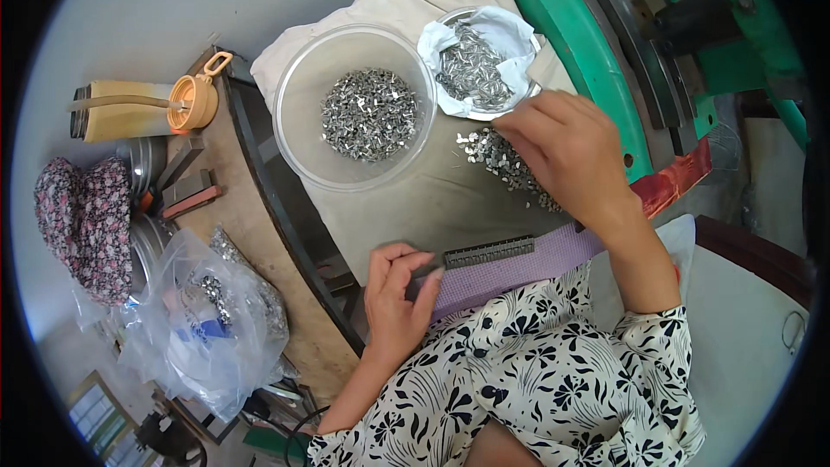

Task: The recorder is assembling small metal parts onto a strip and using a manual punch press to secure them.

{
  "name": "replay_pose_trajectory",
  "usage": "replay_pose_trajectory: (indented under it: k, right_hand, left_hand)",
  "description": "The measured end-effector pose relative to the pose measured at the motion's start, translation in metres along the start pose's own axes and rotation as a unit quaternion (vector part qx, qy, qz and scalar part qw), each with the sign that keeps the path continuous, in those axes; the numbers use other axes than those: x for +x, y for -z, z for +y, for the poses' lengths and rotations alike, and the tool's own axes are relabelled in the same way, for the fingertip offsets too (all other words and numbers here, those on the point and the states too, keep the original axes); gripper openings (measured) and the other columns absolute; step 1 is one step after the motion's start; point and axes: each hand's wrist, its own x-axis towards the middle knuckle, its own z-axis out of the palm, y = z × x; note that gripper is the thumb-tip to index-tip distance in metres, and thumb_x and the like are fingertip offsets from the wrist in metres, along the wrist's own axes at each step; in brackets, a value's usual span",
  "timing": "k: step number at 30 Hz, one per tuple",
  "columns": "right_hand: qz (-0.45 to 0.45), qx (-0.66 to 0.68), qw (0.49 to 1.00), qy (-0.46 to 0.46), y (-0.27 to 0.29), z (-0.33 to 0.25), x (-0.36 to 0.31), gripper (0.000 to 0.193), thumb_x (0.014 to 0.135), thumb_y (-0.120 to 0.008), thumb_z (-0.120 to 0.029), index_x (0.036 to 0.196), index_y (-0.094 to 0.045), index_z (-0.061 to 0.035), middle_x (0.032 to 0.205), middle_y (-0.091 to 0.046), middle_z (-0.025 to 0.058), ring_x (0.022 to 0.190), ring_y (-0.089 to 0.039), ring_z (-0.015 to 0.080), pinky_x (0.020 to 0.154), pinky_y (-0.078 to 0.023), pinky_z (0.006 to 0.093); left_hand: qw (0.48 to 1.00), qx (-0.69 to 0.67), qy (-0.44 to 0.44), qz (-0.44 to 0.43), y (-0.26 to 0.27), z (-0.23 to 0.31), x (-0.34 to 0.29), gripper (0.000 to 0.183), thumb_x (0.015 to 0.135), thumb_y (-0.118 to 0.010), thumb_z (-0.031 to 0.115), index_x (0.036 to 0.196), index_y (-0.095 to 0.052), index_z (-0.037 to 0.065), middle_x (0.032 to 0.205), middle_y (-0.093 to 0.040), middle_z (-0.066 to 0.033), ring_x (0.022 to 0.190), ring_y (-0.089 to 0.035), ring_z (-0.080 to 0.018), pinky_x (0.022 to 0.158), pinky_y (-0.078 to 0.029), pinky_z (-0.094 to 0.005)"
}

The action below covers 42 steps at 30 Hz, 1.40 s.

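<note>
A dark toothed metal bar (488,251) lies on a purple textured cloth (510,275) close to my body. My left hand (398,294) grips its left end between thumb and fingers. Farther off to the right, my right hand (571,143) hangs over a pile of small shiny metal pieces (500,161), its fingers pinched together. Whatever sits between those fingertips is too small or hidden to make out. Just beyond this hand, a bowl lined with white cloth (512,30) holds many thin metal pins (474,69).
A large clear plastic tub (290,134) of small metal parts stands left of the bowl. The green machine (579,60) rises at the right. On the wooden table (298,316) at left are a plastic bag (203,329), a yellow bottle with an orange lid (194,102) and a flowered cloth (82,229).
</note>
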Motion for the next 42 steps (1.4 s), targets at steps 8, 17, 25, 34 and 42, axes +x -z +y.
replay_pose_trajectory:
  k: [8,17,25,34,42]
  right_hand:
    - [-0.098,0.251,0.921,-0.28,0.068,-0.002,-0.105,0.017,0.075,-0.079,-0.001,0.091,-0.075,-0.0042,0.082,-0.069,0.0057,0.072,-0.064,0.0182,0.064,-0.048,0.0302]
    - [0.012,0.127,0.912,-0.39,0.057,0.014,-0.161,0.03,0.071,-0.081,-0.003,0.101,-0.074,-0.0033,0.103,-0.067,0.0096,0.095,-0.063,0.021,0.081,-0.049,0.0308]
    - [-0.067,0.11,0.937,-0.324,0.055,0.026,-0.159,0.047,0.063,-0.085,-0.01,0.109,-0.073,-0.006,0.116,-0.063,0.0108,0.11,-0.057,0.0282,0.095,-0.045,0.0373]
    - [-0.049,0.15,0.919,-0.361,0.058,0.028,-0.163,0.038,0.066,-0.083,-0.004,0.104,-0.075,-0.0058,0.102,-0.064,0.0065,0.098,-0.06,0.0238,0.082,-0.049,0.0321]
    - [-0.054,0.09,0.943,-0.315,0.057,0.028,-0.163,0.035,0.068,-0.082,-0.004,0.103,-0.075,-0.0066,0.097,-0.064,0.0066,0.094,-0.06,0.0237,0.076,-0.05,0.0323]
  left_hand:
    - [0.999,0.001,0.022,-0.044,-0.001,-0.005,0.002,0.034,0.069,-0.084,0.001,0.101,-0.071,0.002,0.104,-0.058,-0.0104,0.096,-0.059,-0.0237,0.083,-0.047,-0.0305]
    - [1.0,-0.005,-0.002,-0.014,-0.008,-0.009,0.003,0.03,0.068,-0.085,0.007,0.096,-0.073,0.005,0.097,-0.061,-0.0075,0.089,-0.058,-0.0256,0.075,-0.047,-0.0345]
    - [0.999,0.002,-0.037,0.007,-0.011,-0.01,-0.001,0.028,0.069,-0.084,0.005,0.094,-0.074,0.007,0.095,-0.06,-0.007,0.084,-0.055,-0.0243,0.073,-0.045,-0.0343]
    - [0.999,0.014,-0.044,0.003,-0.01,-0.01,-0.001,0.029,0.069,-0.084,0.007,0.096,-0.073,0.009,0.096,-0.06,-0.0062,0.083,-0.055,-0.0241,0.074,-0.045,-0.0355]
    - [0.997,0.036,-0.06,0.01,-0.01,-0.011,-0.002,0.029,0.068,-0.084,0.007,0.094,-0.073,0.01,0.096,-0.059,-0.0061,0.083,-0.054,-0.0239,0.073,-0.045,-0.0358]
